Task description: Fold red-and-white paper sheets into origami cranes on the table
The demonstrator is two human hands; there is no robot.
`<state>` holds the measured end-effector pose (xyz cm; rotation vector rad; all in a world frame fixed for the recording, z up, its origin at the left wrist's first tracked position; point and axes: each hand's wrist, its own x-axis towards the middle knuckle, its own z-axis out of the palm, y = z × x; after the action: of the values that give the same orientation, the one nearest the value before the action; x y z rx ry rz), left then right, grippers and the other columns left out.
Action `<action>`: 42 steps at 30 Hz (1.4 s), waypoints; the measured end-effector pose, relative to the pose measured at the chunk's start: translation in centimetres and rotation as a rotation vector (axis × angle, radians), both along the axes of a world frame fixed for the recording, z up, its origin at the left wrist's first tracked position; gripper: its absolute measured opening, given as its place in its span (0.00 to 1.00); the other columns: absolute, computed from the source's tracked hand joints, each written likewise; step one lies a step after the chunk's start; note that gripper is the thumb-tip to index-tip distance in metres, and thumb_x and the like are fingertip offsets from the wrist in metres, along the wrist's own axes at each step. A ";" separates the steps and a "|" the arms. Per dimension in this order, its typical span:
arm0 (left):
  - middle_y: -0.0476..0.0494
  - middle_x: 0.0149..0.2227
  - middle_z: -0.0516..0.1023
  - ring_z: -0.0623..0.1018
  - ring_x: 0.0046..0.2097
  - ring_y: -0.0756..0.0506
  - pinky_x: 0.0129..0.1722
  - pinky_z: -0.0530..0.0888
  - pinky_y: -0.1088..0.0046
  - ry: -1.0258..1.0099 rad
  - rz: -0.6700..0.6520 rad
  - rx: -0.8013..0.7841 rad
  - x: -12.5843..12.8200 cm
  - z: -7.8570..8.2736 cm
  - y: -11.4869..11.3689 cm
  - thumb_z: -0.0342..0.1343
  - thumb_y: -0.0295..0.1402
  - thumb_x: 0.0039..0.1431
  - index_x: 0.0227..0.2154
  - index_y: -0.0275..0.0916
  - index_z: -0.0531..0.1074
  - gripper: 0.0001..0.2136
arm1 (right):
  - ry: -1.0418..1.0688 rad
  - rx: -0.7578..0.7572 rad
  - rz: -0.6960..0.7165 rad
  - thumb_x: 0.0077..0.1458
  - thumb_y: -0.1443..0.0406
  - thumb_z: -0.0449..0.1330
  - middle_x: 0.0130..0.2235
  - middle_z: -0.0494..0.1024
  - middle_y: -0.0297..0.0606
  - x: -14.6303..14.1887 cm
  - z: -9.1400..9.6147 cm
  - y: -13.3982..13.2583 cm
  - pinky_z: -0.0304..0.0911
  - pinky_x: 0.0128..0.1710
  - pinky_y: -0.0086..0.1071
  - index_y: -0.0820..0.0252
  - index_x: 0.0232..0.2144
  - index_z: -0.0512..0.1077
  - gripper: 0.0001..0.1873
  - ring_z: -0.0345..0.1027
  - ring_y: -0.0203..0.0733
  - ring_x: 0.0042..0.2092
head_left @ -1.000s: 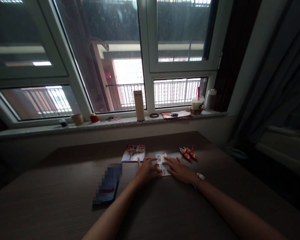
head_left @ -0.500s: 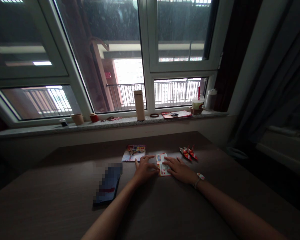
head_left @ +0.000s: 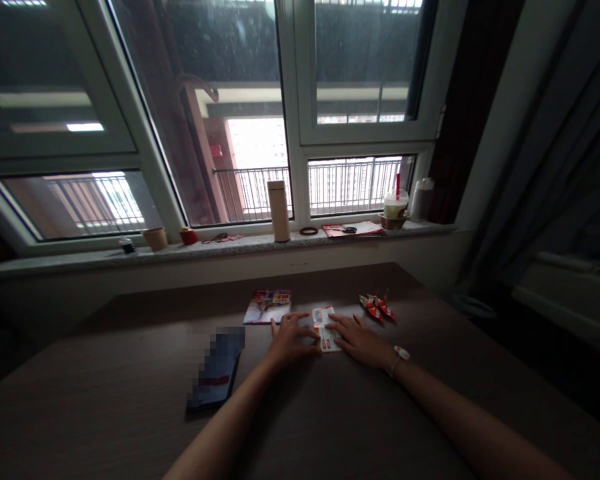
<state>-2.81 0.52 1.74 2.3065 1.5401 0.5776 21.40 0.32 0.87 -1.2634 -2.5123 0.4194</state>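
A small folded piece of printed paper (head_left: 325,323), white with red and yellow, lies on the dark wooden table between my hands. My left hand (head_left: 291,339) rests at its left edge, fingers spread, with fingertips touching the paper. From the right, my right hand (head_left: 361,339) lies fairly flat, its fingertips on top of the paper. Past my left hand is a stack of printed paper sheets (head_left: 267,308) with a colourful picture. Beyond my right hand sit red folded paper pieces (head_left: 377,307) with pointed ends. The paper's lower left edge is partly hidden by my left fingers.
A phone (head_left: 215,373), partly pixelated, lies left of my left forearm. Along the windowsill stand a beige thermos (head_left: 279,212), a paper cup (head_left: 155,238), a drink cup with a straw (head_left: 396,203), and scissors (head_left: 349,229) on red-and-white paper.
My left fingers have shifted very slightly at the paper's left edge. My right hand and the other things stay in place.
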 end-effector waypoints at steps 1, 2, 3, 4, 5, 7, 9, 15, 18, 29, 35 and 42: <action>0.47 0.62 0.66 0.58 0.65 0.32 0.63 0.36 0.34 0.002 -0.004 -0.002 0.0 0.0 0.0 0.69 0.47 0.44 0.36 0.56 0.82 0.14 | 0.000 -0.005 0.003 0.65 0.58 0.47 0.69 0.55 0.39 0.0 0.0 0.0 0.33 0.68 0.54 0.48 0.61 0.61 0.23 0.46 0.46 0.69; 0.48 0.62 0.66 0.58 0.65 0.32 0.63 0.35 0.34 0.006 -0.006 -0.002 0.0 0.1 0.0 0.69 0.47 0.44 0.36 0.57 0.82 0.14 | -0.002 -0.010 0.005 0.65 0.58 0.47 0.69 0.54 0.39 0.0 0.0 0.0 0.33 0.68 0.54 0.48 0.61 0.61 0.23 0.45 0.46 0.69; 0.48 0.62 0.66 0.58 0.65 0.32 0.63 0.35 0.34 0.010 -0.007 -0.001 0.0 0.1 0.0 0.70 0.46 0.43 0.36 0.57 0.81 0.14 | -0.004 -0.015 0.008 0.65 0.58 0.48 0.69 0.53 0.39 0.1 0.0 0.0 0.32 0.68 0.54 0.49 0.62 0.61 0.24 0.45 0.45 0.69; 0.49 0.62 0.66 0.58 0.65 0.32 0.62 0.35 0.33 0.014 -0.010 0.002 0.0 0.1 0.0 0.70 0.46 0.43 0.36 0.57 0.81 0.14 | -0.006 -0.020 0.009 0.65 0.58 0.48 0.69 0.53 0.39 0.1 0.1 0.0 0.32 0.68 0.54 0.49 0.62 0.61 0.24 0.45 0.45 0.69; 0.49 0.62 0.66 0.58 0.65 0.32 0.62 0.34 0.33 0.016 -0.015 0.007 0.0 0.1 -0.1 0.70 0.46 0.43 0.36 0.57 0.82 0.13 | -0.009 -0.026 0.010 0.65 0.58 0.48 0.69 0.52 0.40 0.1 0.1 0.0 0.32 0.68 0.54 0.49 0.62 0.61 0.24 0.44 0.45 0.69; 0.49 0.62 0.66 0.58 0.65 0.33 0.63 0.34 0.34 0.013 -0.032 0.021 0.0 0.1 -0.1 0.70 0.45 0.44 0.35 0.57 0.82 0.13 | -0.012 -0.043 0.018 0.65 0.56 0.48 0.70 0.51 0.40 0.2 0.3 0.0 0.31 0.68 0.54 0.50 0.63 0.60 0.26 0.43 0.46 0.70; 0.50 0.62 0.67 0.58 0.65 0.33 0.64 0.33 0.35 0.010 -0.051 0.040 0.1 0.1 -0.2 0.70 0.44 0.45 0.34 0.56 0.82 0.11 | -0.009 -0.059 0.037 0.64 0.54 0.49 0.70 0.48 0.41 0.4 0.4 0.0 0.29 0.68 0.54 0.50 0.64 0.58 0.28 0.41 0.47 0.70; 0.51 0.64 0.66 0.57 0.66 0.33 0.64 0.33 0.35 0.026 -0.097 0.014 0.2 0.2 -0.3 0.69 0.41 0.47 0.34 0.55 0.83 0.08 | 0.030 -0.056 0.077 0.62 0.53 0.54 0.70 0.48 0.42 0.7 0.4 0.0 0.30 0.68 0.54 0.50 0.63 0.61 0.29 0.39 0.50 0.71; 0.51 0.63 0.66 0.57 0.66 0.33 0.63 0.32 0.34 0.023 -0.117 0.007 0.1 0.2 -0.3 0.69 0.42 0.47 0.33 0.55 0.83 0.09 | 0.096 -0.021 0.104 0.61 0.54 0.57 0.69 0.53 0.41 0.8 0.5 -0.1 0.36 0.68 0.53 0.49 0.58 0.67 0.24 0.44 0.51 0.69; 0.50 0.62 0.68 0.59 0.64 0.33 0.63 0.32 0.34 0.019 -0.109 0.039 0.0 -0.1 -0.1 0.68 0.41 0.48 0.33 0.55 0.83 0.07 | 0.277 0.118 0.164 0.61 0.57 0.59 0.54 0.74 0.40 0.6 -0.6 0.7 0.57 0.61 0.43 0.52 0.40 0.79 0.11 0.64 0.46 0.58; 0.49 0.62 0.68 0.60 0.64 0.34 0.62 0.33 0.33 0.005 -0.116 0.037 0.2 -0.1 -0.3 0.68 0.38 0.49 0.31 0.53 0.83 0.05 | 0.300 0.079 0.195 0.61 0.54 0.58 0.54 0.76 0.41 0.6 -0.9 1.0 0.56 0.63 0.45 0.53 0.38 0.80 0.13 0.64 0.48 0.59; 0.49 0.61 0.69 0.60 0.64 0.35 0.64 0.35 0.36 0.003 -0.133 0.041 0.3 -0.2 -0.2 0.67 0.36 0.49 0.29 0.50 0.83 0.03 | 0.335 0.044 0.207 0.60 0.52 0.59 0.54 0.76 0.42 0.6 -1.0 1.1 0.57 0.62 0.45 0.54 0.35 0.80 0.16 0.62 0.49 0.61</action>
<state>-2.46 0.30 1.55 2.4186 1.3754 0.5771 22.04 1.44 -0.15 -0.8385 -2.3530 0.5681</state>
